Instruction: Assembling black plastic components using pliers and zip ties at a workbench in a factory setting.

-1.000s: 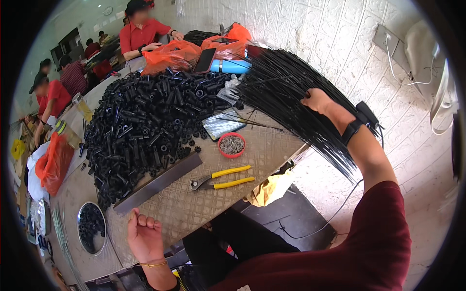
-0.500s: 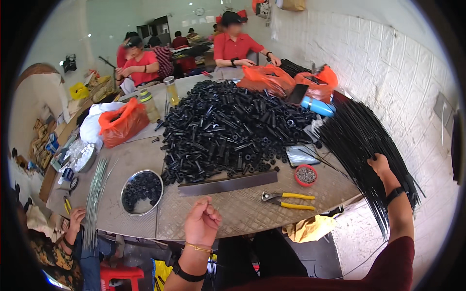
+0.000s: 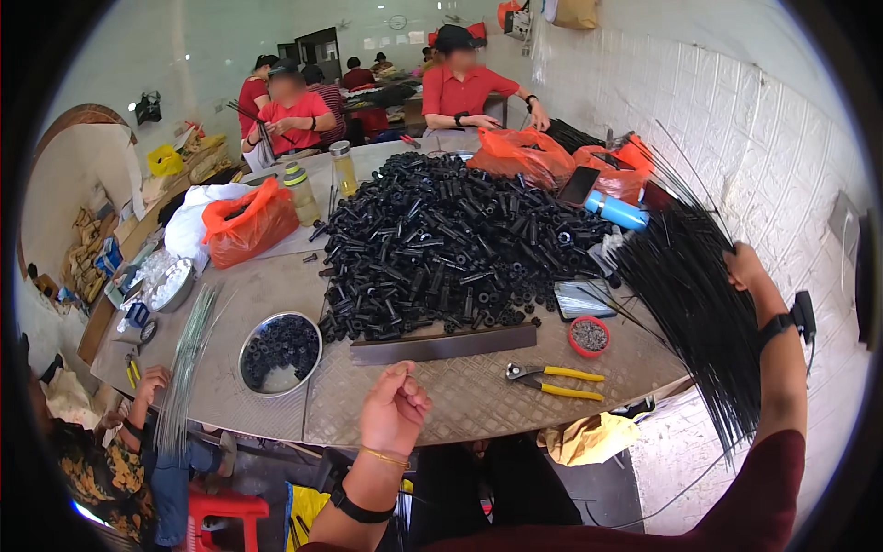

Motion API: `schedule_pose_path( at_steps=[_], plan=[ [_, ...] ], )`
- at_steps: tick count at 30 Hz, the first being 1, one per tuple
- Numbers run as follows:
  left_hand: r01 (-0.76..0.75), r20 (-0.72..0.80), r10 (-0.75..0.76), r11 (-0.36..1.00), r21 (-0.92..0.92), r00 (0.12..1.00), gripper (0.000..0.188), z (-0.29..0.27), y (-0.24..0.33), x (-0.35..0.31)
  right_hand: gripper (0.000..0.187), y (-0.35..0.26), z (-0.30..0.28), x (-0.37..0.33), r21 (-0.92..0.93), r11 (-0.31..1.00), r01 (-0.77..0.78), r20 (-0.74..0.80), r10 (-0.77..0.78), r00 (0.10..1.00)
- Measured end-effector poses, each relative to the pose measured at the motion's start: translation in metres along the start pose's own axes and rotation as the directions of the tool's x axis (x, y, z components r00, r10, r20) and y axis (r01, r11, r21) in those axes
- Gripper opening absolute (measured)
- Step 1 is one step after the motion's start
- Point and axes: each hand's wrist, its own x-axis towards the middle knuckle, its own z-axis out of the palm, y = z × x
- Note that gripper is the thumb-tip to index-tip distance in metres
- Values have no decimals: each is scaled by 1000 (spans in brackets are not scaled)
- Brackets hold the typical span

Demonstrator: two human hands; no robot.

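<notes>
My left hand (image 3: 395, 411) is raised over the front edge of the table, fingers curled in and thumb pressed to them. Whatever it may hold is too small to make out. At the right, my right hand (image 3: 747, 269) grips thin black rods (image 3: 685, 276) at the outer side of a large bundle that hangs over the table's edge. A few rods stand up from the far end of the bundle. Before me lies a big heap of black plastic bolt-like pieces and rings (image 3: 441, 244), with a dark bar (image 3: 443, 345) along its near side.
Yellow-handled pliers (image 3: 556, 380), a red bowl of small metal bits (image 3: 589, 337) and a metal bowl of black rings (image 3: 280, 354) are near the front. A blue bottle (image 3: 616, 210) lies by orange bags (image 3: 524, 158). A co-worker's hand (image 3: 152, 385) is beside pale wires (image 3: 189, 368).
My right hand has moved farther away along the bundle, and a few rods now stick up at its far end. My left hand stays curled. The whole view has shifted slightly.
</notes>
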Motion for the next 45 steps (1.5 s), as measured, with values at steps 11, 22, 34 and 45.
schedule_pose_path(
  at_steps=[11,22,34,45],
  plan=[
    [-23,6,23,1000,9,1000,11,-3,5,-7,42,-73,-30,14,54,978,203,-237,-185,954],
    [-60,66,56,997,48,996,11,13,0,-26,26,-108,-10,-27,220,586,780,-810,-336,481],
    [-606,441,437,692,392,784,48,95,13,-79,15,-72,73,-195,630,492,601,-228,-622,749],
    [-616,623,354,741,267,697,90,128,-3,-87,20,-84,46,-347,632,582,512,372,-807,459]
  ],
)
